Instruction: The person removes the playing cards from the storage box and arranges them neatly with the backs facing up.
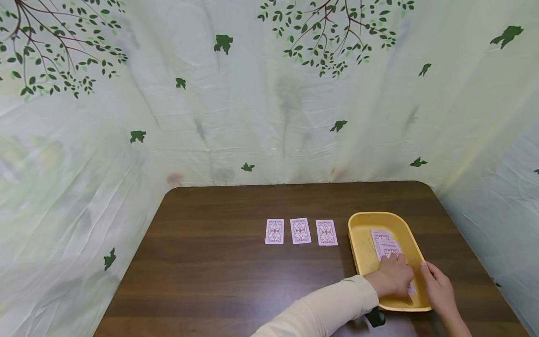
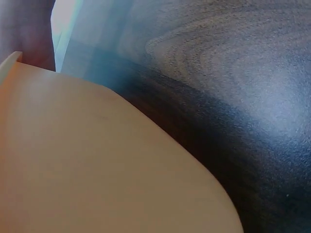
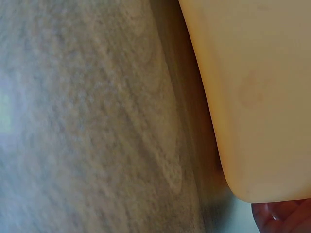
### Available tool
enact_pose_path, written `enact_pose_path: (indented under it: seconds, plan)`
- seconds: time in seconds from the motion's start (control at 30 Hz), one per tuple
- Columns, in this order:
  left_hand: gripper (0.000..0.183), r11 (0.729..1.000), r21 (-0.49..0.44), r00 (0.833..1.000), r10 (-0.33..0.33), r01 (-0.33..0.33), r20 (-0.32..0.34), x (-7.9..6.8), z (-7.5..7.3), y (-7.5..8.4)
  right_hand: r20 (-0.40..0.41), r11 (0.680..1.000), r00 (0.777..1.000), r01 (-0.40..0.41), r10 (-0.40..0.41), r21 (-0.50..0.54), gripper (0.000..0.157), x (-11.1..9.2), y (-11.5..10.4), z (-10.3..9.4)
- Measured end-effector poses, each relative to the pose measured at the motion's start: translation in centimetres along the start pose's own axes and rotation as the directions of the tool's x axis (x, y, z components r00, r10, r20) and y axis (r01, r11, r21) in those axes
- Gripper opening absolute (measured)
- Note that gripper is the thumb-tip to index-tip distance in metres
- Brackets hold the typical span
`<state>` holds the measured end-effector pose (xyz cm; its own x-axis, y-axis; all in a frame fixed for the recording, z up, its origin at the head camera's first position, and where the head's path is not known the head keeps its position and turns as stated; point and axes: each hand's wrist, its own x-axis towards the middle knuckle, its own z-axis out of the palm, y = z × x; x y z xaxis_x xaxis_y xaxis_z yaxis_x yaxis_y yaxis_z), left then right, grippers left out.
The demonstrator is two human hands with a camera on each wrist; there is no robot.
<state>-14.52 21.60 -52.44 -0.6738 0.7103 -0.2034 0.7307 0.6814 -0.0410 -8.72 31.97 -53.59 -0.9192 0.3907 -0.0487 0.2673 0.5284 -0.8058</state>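
A yellow plastic tray (image 1: 366, 234) stands on the right part of the table. Purple-and-white patterned playing cards (image 1: 381, 236) lie overlapping inside it, backs up. My left hand (image 1: 393, 275) is down in the tray over the near cards, its sleeved arm crossing the near rim; its fingertips are hidden, and I cannot tell whether it holds a card. At the tray's right edge my right hand (image 1: 440, 288) grips the rim, thumb on top. In the right wrist view, the fingers (image 3: 282, 216) show by the corner of the tray's pale yellow wall (image 3: 262, 121).
Three face-down cards (image 1: 274, 231) lie in a row left of the tray on the dark wooden table (image 1: 210, 262). A small black device (image 1: 375, 317) sits under the left wrist. A leaf-print curtain (image 1: 269, 103) hangs behind the table's far edge and down both sides.
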Motion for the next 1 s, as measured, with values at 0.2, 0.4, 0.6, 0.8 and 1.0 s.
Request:
enact_pose_path:
  seconds: [0.2, 0.4, 0.6, 0.8, 1.0]
  plan:
    - [0.044, 0.999, -0.014, 0.999, -0.032, 0.032, -0.01, 0.07, 0.24, -0.06, -0.018, 1.0, 1.0, 0.021, -0.021, 0.012, 0.048, -0.02, 0.11, 0.05]
    - [0.045, 1.0, 0.022, 1.0, -0.01, 0.01, -0.006, 0.1, 0.48, -0.08, -0.025, 0.999, 0.999, 0.031, -0.031, 0.01, 0.047, -0.08, 0.14, 0.05]
    - [0.04, 0.999, 0.035, 1.0, -0.005, 0.006, -0.03, 0.07, 0.46, -0.09, -0.035, 0.999, 0.999, 0.036, -0.036, 0.008, 0.046, -0.14, 0.12, 0.12]
    - [0.057, 0.99, -0.038, 0.986, -0.138, 0.135, -0.091, 0.21, 0.34, -0.21, -0.03, 1.0, 0.999, 0.028, -0.028, 0.002, 0.046, -0.09, 0.1, 0.07]
    - [0.072, 0.981, -0.067, 0.978, -0.186, 0.18, -0.099, 0.59, 0.23, -0.57, -0.01, 1.0, 1.0, 0.013, -0.013, -0.007, 0.047, 0.0, -0.07, -0.03]
